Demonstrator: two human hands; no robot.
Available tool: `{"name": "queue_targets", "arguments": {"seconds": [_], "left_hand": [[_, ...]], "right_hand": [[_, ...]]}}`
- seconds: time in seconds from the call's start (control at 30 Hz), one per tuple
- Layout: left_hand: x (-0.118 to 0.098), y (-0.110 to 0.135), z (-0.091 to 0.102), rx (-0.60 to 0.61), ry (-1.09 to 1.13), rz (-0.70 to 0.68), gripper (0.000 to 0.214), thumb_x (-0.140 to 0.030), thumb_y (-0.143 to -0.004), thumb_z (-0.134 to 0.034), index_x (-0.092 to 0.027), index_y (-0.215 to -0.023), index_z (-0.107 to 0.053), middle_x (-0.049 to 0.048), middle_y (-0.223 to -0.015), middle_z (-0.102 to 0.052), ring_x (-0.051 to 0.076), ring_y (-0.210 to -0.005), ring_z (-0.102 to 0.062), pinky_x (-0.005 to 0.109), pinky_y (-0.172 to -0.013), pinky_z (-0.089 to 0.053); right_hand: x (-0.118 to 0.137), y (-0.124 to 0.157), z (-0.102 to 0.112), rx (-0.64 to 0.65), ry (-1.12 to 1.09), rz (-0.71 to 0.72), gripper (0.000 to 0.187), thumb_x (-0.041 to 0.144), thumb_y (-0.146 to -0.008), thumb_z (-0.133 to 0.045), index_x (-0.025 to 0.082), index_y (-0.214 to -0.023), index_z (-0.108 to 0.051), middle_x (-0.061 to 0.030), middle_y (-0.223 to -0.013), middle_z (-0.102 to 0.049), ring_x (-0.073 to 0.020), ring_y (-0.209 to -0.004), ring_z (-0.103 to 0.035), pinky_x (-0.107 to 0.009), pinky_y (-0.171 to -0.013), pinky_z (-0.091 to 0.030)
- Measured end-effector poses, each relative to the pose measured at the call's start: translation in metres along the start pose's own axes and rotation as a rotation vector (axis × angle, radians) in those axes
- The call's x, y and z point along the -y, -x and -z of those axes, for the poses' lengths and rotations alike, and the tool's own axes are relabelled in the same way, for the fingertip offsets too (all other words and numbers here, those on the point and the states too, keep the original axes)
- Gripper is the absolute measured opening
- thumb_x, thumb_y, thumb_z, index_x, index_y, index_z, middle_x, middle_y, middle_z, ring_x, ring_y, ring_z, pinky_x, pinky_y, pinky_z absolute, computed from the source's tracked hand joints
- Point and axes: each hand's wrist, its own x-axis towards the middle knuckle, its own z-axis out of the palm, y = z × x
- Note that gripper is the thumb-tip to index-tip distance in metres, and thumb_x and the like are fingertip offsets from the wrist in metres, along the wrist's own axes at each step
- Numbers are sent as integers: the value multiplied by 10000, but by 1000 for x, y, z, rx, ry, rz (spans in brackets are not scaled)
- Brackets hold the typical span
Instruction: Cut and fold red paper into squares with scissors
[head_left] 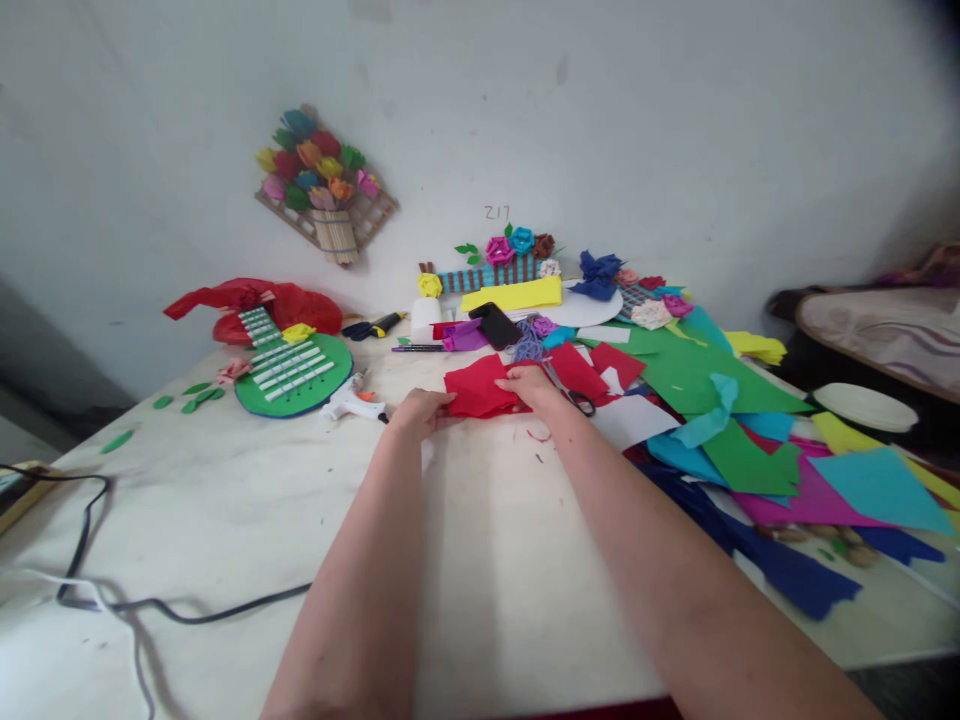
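Red crepe paper [478, 388] lies between my two hands over the middle of the table. My left hand [422, 410] pinches its lower left edge. On its right side, the fingers of my right hand [529, 386] are closed on the same paper. Just beyond my right hand are more red paper pieces [576, 370] and scissors with black handles [581, 402], partly covered. A white glue gun [352, 400] rests left of my left hand.
A green guitar-shaped craft [300, 378] lies at the left, with green paper leaves [201, 398] beside it. Coloured paper sheets [720, 375] heap up on the right. Black and white cables [187, 615] cross the front left. A paper-flower bouquet [319, 170] hangs on the wall.
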Motion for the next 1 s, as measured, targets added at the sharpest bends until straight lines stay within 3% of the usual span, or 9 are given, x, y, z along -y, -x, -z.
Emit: {"name": "queue_targets", "arguments": {"seconds": [0.3,0.47,0.7,0.87,1.0], "left_hand": [[3,-4,-1,-77,-86,-33,158,46,-617,-660,-72,-668,-569,63,-594,-611,168,-548,-622,273,-555,-547],[2,0,-4,-83,-98,-39,155,67,-638,-623,-76,-624,-563,51,-565,-590,156,-556,-613,266,-570,-545],[1,1,-4,-201,-140,-61,188,72,-636,-620,-100,-593,-556,13,-554,-567,106,-516,-558,241,-572,-531],[0,4,-2,-182,-154,-78,223,76,-600,-646,-120,-563,-546,0,-569,-566,112,-554,-574,227,-585,-525],[0,1,-1,-191,-160,-104,217,78,-611,-634,-122,-582,-556,16,-575,-569,134,-583,-594,254,-611,-533]], "right_hand": [[2,1,-2,-17,36,0,155,157,-737,-596,156,-611,-506,63,-461,-474,-66,-393,-416,-185,-376,-407],[4,4,-3,-43,65,-8,175,152,-728,-607,151,-588,-503,63,-440,-454,-59,-382,-404,-176,-373,-402],[6,3,-7,-108,149,-37,212,155,-708,-631,152,-550,-489,68,-407,-418,-55,-343,-397,-172,-348,-395],[-1,-5,-10,-121,264,-33,65,188,-708,-642,143,-704,-594,37,-502,-525,-75,-356,-461,-190,-366,-408],[-7,-9,-12,-193,438,126,271,229,-682,-681,155,-939,-636,-19,-724,-638,-117,-554,-583,-221,-533,-479]]}}
